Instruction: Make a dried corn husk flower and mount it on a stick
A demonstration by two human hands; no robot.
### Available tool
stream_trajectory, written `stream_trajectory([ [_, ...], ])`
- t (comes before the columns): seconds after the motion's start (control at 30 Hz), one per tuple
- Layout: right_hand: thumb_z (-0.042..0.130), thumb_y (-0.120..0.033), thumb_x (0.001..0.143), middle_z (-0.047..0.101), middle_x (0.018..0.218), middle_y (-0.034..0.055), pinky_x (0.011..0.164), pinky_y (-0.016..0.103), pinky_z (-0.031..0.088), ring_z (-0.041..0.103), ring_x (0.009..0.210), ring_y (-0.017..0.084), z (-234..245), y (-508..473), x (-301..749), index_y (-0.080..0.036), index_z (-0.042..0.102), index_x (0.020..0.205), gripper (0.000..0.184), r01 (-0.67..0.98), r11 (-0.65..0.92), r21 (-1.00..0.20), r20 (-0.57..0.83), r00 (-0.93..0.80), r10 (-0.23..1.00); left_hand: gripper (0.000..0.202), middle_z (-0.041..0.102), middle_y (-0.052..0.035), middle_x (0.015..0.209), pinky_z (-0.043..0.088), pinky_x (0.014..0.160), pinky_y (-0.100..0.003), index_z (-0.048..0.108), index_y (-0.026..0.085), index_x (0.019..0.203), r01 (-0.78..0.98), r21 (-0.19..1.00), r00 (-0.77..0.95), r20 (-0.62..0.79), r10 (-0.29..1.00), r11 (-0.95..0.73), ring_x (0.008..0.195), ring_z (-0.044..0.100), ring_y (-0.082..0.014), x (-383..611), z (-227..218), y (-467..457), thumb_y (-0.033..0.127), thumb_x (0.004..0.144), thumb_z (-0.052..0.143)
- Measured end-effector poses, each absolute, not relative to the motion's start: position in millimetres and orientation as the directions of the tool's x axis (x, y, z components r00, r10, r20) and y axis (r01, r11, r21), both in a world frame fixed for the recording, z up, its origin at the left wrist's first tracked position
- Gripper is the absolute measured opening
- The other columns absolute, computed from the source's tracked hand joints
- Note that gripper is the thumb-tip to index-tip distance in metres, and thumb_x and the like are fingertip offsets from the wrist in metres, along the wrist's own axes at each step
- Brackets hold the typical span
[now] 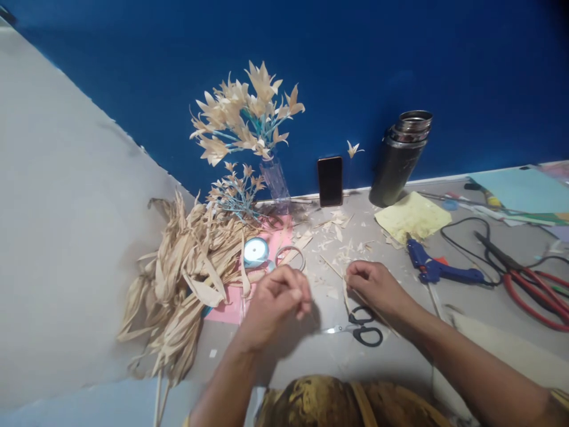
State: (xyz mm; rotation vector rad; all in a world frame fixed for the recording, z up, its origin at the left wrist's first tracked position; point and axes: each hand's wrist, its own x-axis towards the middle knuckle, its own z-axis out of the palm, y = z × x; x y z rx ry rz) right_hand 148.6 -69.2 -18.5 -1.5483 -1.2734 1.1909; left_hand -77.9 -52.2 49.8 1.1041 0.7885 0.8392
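Observation:
My left hand (282,296) is raised over the tabletop with its fingers curled in and thumb against them. Whatever it pinches, if anything, is too small or hidden to make out. Beside black-handled scissors (367,335), my right hand (373,286) is low over the table, fingers bent together. A thin stick (331,264) passes beneath that hand, and a narrow strip of dried husk (346,296) shows by its fingertips. I cannot tell whether the fingers grip either one. Just beyond my left hand lie a roll of light-blue ribbon (256,252) and a ring-shaped roll (290,257).
Dried corn husks (173,284) heap at the left over pink paper (226,308). Husk flowers (249,112) stand in a clear vase (275,181). A phone (330,181), dark flask (400,160), blue glue gun (440,270) and red-handled shears (528,284) are also here.

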Motion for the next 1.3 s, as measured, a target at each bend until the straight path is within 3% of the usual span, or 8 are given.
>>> stream_trajectory([
  [0.1,0.056,-0.033,0.079,0.053,0.057,-0.0030,0.045,0.024,0.026,0.036,0.047,0.010,-16.5,-69.4,148.3,-0.020,0.055,0.069,0.016,0.083,-0.265,-0.961,-0.268,-0.024,0.963,0.025,0.063,-0.0007,0.072,0.043,0.054,-0.023,0.060,0.019,0.075,0.038,0.996,0.154,-0.080,0.985,0.075,0.058,0.054,-0.0114,-108.3,47.2,-28.9,0.030,0.072,0.082],
  [0.23,0.063,-0.038,0.079,0.049,0.053,-0.0046,0.045,0.024,0.019,0.030,0.044,0.008,-17.5,-69.1,147.7,-0.018,0.059,0.067,0.023,-0.038,-0.337,-0.941,-0.333,-0.085,0.939,0.012,0.067,-0.0031,0.084,0.048,0.068,-0.025,0.070,0.020,0.083,0.432,0.896,-0.139,0.176,0.975,-0.101,0.079,0.059,-0.0169,-116.2,35.4,-20.9,0.022,0.074,0.076],
  [0.3,0.065,-0.038,0.078,0.048,0.051,-0.0049,0.045,0.024,0.018,0.030,0.044,0.008,-18.1,-70.0,145.8,-0.018,0.061,0.065,0.025,-0.027,-0.345,-0.938,-0.342,-0.077,0.936,0.014,0.064,-0.0018,0.068,0.047,0.063,-0.026,0.069,0.018,0.074,0.440,0.896,-0.097,0.110,0.989,-0.056,0.066,0.057,-0.0155,-101.6,27.4,-28.5,0.029,0.083,0.067],
  [0.33,0.066,-0.038,0.078,0.050,0.052,-0.0044,0.045,0.024,0.020,0.032,0.045,0.008,-18.3,-70.7,144.3,-0.017,0.063,0.065,0.024,-0.006,-0.340,-0.941,-0.338,-0.071,0.938,0.019,0.060,-0.0002,0.060,0.045,0.058,-0.026,0.067,0.018,0.072,0.382,0.924,-0.029,-0.022,0.999,0.031,0.059,0.054,-0.0145,-90.9,23.2,-34.1,0.031,0.085,0.063],
  [0.4,0.065,-0.036,0.077,0.054,0.055,-0.0030,0.046,0.023,0.025,0.037,0.047,0.009,-18.7,-72.6,141.1,-0.017,0.066,0.068,0.022,0.054,-0.306,-0.950,-0.310,-0.067,0.948,0.012,0.063,-0.0008,0.063,0.044,0.057,-0.026,0.065,0.017,0.074,0.276,0.944,0.124,-0.222,0.967,0.181,0.058,0.056,-0.0142,-66.9,15.2,-46.3,0.027,0.081,0.063],
  [0.43,0.064,-0.036,0.077,0.056,0.056,-0.0024,0.047,0.023,0.028,0.040,0.049,0.010,-18.9,-73.5,139.5,-0.017,0.067,0.069,0.020,0.087,-0.280,-0.956,-0.287,-0.076,0.955,0.006,0.065,-0.0014,0.068,0.045,0.060,-0.026,0.065,0.017,0.074,0.249,0.950,0.185,-0.239,0.953,0.190,0.061,0.057,-0.0141,-55.4,11.8,-52.0,0.023,0.076,0.066],
  [0.7,0.055,-0.033,0.082,0.062,0.061,-0.0009,0.055,0.025,0.037,0.053,0.059,0.015,-19.9,-76.7,138.5,-0.019,0.067,0.071,0.022,0.399,-0.016,-0.917,-0.079,-0.142,0.987,0.012,0.057,0.0011,0.066,0.037,0.061,-0.026,0.059,0.018,0.070,0.300,0.939,0.230,-0.240,0.943,0.166,0.064,0.049,-0.0140,-25.0,1.1,-68.1,0.026,0.078,0.064],
  [1.3,0.051,-0.032,0.086,0.069,0.065,0.0016,0.062,0.028,0.040,0.059,0.061,0.018,-17.2,-77.2,140.1,-0.021,0.069,0.073,0.025,0.551,0.095,-0.829,-0.007,-0.181,0.984,0.015,0.051,0.0028,0.067,0.034,0.059,-0.026,0.056,0.019,0.076,0.319,0.935,0.260,-0.244,0.934,0.155,0.063,0.045,-0.0138,-25.7,-6.6,-66.5,0.031,0.085,0.055],
])
